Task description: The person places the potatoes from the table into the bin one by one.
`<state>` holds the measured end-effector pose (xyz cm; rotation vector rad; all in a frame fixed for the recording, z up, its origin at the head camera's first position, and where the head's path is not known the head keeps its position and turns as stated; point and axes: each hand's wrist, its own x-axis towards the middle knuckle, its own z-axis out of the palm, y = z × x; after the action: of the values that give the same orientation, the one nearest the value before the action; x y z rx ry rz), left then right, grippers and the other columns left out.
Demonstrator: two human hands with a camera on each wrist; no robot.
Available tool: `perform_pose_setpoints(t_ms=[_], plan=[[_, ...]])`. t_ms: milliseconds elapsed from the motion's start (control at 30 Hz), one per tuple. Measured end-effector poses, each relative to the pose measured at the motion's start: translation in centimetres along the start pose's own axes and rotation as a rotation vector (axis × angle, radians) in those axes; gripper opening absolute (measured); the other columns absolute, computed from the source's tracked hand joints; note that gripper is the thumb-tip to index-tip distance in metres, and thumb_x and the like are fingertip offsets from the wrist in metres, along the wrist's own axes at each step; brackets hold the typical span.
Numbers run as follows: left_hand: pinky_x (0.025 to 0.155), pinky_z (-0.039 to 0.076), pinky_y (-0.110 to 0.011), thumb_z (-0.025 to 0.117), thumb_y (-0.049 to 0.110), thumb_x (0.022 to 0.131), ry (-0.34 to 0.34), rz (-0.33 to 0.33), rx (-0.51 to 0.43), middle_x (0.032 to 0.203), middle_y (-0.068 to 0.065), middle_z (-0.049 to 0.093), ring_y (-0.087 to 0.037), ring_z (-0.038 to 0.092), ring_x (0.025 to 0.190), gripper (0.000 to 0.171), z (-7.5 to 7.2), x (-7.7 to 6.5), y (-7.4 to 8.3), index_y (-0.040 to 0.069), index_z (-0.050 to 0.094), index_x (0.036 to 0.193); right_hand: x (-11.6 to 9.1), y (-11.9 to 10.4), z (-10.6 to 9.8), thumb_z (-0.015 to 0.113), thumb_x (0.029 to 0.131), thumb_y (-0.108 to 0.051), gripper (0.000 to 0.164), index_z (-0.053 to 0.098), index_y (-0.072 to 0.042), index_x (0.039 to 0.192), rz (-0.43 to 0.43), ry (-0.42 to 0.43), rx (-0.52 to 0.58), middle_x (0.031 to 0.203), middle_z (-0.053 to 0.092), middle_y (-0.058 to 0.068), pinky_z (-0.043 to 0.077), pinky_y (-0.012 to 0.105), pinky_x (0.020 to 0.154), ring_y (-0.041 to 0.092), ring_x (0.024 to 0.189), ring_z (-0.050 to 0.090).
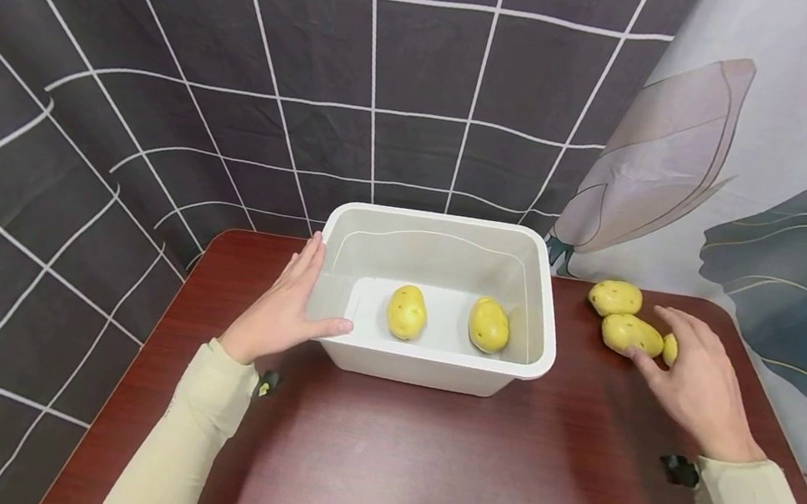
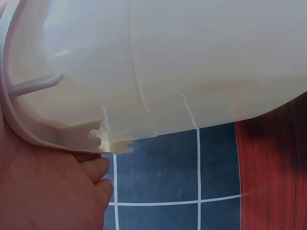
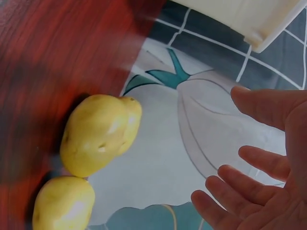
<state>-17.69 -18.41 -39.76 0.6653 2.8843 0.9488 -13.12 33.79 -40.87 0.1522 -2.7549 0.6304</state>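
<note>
A white plastic bin [image 1: 428, 359] holds two yellow potatoes, one near its middle [image 1: 407, 313] and one towards its right wall [image 1: 488, 326]. My left hand [image 1: 281, 313] rests against the bin's left front corner, fingers straight along the left side and thumb over the front rim. In the left wrist view, that hand [image 2: 53, 187] lies along the bin's edge. Three more potatoes [image 1: 631, 335] sit close together on the table at the right. Over them hovers my right hand [image 1: 700, 389], fingers spread, partly hiding the rightmost potato [image 1: 669, 349]. In the right wrist view nothing is between its fingers [image 3: 235, 189].
The dark red-brown table [image 1: 393, 461] carries the bin at its far edge. Behind it hangs a dark cloth with a white grid [image 1: 309, 39], and at the right a pale cloth with a leaf pattern [image 1: 779, 147].
</note>
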Motion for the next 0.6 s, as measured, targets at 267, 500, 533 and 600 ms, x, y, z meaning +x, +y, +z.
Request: perform_pose_setpoints(t_ms=[267,500,533,600], plan=[[0.125,0.004,-0.046,0.074,0.058,0.083,-0.002,-0.005,0.0,0.168,-0.002,-0.009,-0.025,-0.004,0.154,0.12,0.1,0.1,0.0,0.003,0.002,0.161,0.1,0.9,-0.1,0.076,0.086,-0.013,0.067,0.045,0.009,0.141,0.055,-0.03,-0.018,0.141,0.042,0.035,0.026,0.067,0.111,0.053,0.129,0.035],[0.125,0.004,-0.045,0.075,0.057,0.083,-0.002,-0.002,0.008,0.168,-0.004,-0.009,-0.026,-0.004,0.154,0.12,0.1,0.1,-0.2,0.002,0.001,0.16,0.1,1.8,0.0,0.076,0.086,-0.012,0.07,0.043,0.009,0.143,0.077,-0.043,-0.038,0.143,0.04,0.036,0.025,0.069,0.11,0.055,0.129,0.035],[0.125,0.004,-0.045,0.075,0.057,0.083,-0.001,0.0,0.007,0.168,-0.004,-0.009,-0.026,-0.004,0.154,0.12,0.1,0.1,-0.2,0.002,0.001,0.16,0.1,1.9,-0.1,0.076,0.086,-0.012,0.07,0.043,0.009,0.143,0.077,-0.043,-0.04,0.143,0.04,0.036,0.026,0.069,0.11,0.056,0.128,0.035],[0.125,0.004,-0.045,0.075,0.057,0.083,-0.002,0.001,0.004,0.168,-0.004,-0.009,-0.026,-0.004,0.154,0.12,0.1,0.1,-0.2,0.002,0.001,0.16,0.2,2.2,-0.1,0.076,0.086,-0.012,0.07,0.043,0.01,0.143,0.079,-0.042,-0.043,0.142,0.04,0.036,0.026,0.069,0.109,0.056,0.127,0.036]])
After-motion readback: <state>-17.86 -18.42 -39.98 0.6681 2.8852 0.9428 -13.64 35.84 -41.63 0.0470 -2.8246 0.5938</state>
